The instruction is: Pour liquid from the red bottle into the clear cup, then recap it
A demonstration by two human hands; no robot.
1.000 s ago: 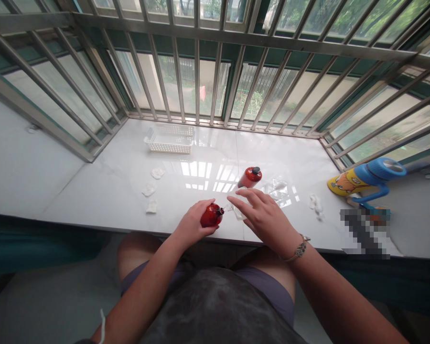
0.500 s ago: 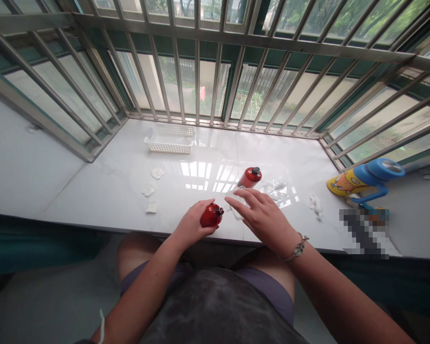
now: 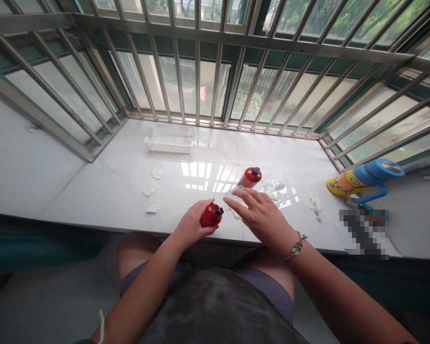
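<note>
My left hand (image 3: 191, 222) is wrapped round a red-brown bottle (image 3: 209, 216), whose narrow dark neck tilts to the right and shows no cap. To the right of that bottle, my right hand (image 3: 261, 212) hovers with its fingers stretched out and apart, and nothing shows in them. Under those fingers lies a small, clear, flat-looking item (image 3: 236, 214), partly covered by the hand. Just beyond the right fingertips stands a second red-brown bottle (image 3: 250, 177) with a black cap. A crumpled clear plastic piece (image 3: 277, 189) lies behind my right hand.
A white perforated basket (image 3: 170, 146) sits at the back left. Several white cotton pieces (image 3: 149, 190) lie left of my hands, with a white clump (image 3: 316, 207) to the right. A yellow and blue flask (image 3: 361, 177) stands at far right. Metal bars (image 3: 218, 71) border the white ledge.
My right hand has shifted very slightly left. The left hand and its bottle are almost unmoved.
</note>
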